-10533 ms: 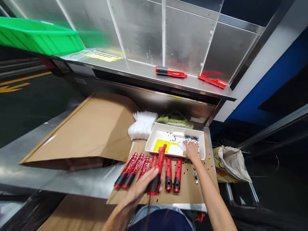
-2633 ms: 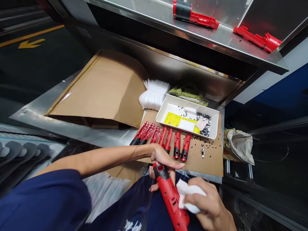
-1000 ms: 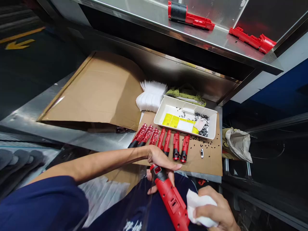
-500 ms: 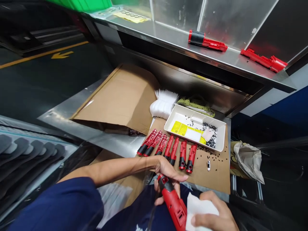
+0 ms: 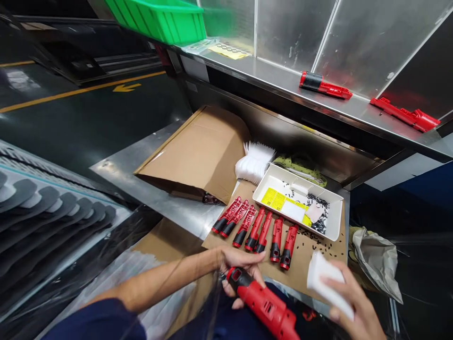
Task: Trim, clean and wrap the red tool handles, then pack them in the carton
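Observation:
Near my lap, my left hand (image 5: 244, 267) is closed around the black end of a red and black plastic tool housing (image 5: 267, 307). Its red body slants down to the right. Off to the right, my right hand (image 5: 357, 302) grips a folded white wipe (image 5: 329, 283), apart from the housing. Just beyond my left hand, several red and black housing halves (image 5: 278, 236) lie in a row on the cardboard sheet (image 5: 311, 264). Behind them stands a white tray (image 5: 334, 231) with small black parts and yellow labels in it.
A large cardboard box (image 5: 194, 151) lies on the metal bench at the left. White wipes (image 5: 255, 163) are stacked behind the row. Two red housing pieces (image 5: 327, 87) rest on the upper shelf beside a green bin (image 5: 159, 21). A pale bag (image 5: 375, 255) hangs at the right.
My right hand has drawn away from the housing to the right with the white wipe. The left hand still holds the housing. The view has shifted, so the bench appears lower and further right.

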{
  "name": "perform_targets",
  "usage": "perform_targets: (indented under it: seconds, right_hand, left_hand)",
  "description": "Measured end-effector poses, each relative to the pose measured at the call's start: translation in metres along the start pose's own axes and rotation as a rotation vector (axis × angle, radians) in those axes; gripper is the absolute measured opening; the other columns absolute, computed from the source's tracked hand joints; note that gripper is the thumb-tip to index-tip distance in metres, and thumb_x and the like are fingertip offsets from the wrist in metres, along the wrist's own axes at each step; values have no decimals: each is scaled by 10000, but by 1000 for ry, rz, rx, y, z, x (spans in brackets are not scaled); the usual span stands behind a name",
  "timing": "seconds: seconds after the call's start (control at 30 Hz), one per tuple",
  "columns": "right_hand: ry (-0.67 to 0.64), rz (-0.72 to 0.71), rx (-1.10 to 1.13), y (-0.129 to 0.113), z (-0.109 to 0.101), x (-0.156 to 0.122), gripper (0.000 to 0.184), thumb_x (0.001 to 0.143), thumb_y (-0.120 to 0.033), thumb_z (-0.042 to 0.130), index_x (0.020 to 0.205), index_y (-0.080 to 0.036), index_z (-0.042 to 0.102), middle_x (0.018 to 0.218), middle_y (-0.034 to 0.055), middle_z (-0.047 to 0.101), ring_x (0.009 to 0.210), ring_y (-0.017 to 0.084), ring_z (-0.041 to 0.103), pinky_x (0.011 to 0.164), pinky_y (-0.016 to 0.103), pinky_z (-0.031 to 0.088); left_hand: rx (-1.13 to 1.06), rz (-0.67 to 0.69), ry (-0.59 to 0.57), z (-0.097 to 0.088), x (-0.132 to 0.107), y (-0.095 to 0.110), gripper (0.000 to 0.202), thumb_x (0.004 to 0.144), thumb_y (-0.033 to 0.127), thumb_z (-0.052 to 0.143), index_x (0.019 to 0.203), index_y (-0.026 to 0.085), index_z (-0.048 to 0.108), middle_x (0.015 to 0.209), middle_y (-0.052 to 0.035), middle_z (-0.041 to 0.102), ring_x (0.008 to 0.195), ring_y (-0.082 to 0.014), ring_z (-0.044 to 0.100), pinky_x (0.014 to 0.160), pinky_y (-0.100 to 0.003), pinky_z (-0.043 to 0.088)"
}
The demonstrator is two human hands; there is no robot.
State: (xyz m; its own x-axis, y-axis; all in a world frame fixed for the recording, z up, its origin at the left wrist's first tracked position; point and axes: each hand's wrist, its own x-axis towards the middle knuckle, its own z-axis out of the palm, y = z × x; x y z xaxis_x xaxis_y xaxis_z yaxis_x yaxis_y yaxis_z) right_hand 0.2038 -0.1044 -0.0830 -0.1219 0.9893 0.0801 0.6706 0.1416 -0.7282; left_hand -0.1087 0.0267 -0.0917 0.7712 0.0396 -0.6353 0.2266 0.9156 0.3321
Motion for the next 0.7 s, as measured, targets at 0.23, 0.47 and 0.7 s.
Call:
perform_targets:
  seconds: [0.23, 0.47, 0.7]
  right_hand:
    - [140, 180, -323, 71, 18, 152, 520, 888, -516, 476, 1281, -225, 650, 1312, 154, 549, 1220, 367, 532, 988, 554, 460]
    - [219, 85, -346, 57, 25, 140, 483, 993, -444, 314, 1314, -264, 627, 1465, 120, 449, 1401, 326, 343, 1113, 597, 314]
    - [307, -4, -189, -13, 6, 68, 426, 1034, -379, 330, 1385, -281, 550, 1481, 72, 451, 1367, 222, 432, 1125, 437, 397]
  left_hand:
    - [85, 463, 4, 0, -7, -22, 793, 941, 701, 241, 1354, 109, 569, 612, -31, 633, 366, -80, 482, 393, -176, 332]
    - [200, 640, 114, 13, 14, -45, 965, 791, 867, 297, 1444, 184, 495, 696, -42, 628, 454, -116, 527, 434, -220, 390]
    - [148, 568, 155, 35, 8, -40, 904, 857, 806, 290, 1416, 132, 516, 684, -33, 640, 450, -103, 512, 430, -203, 347]
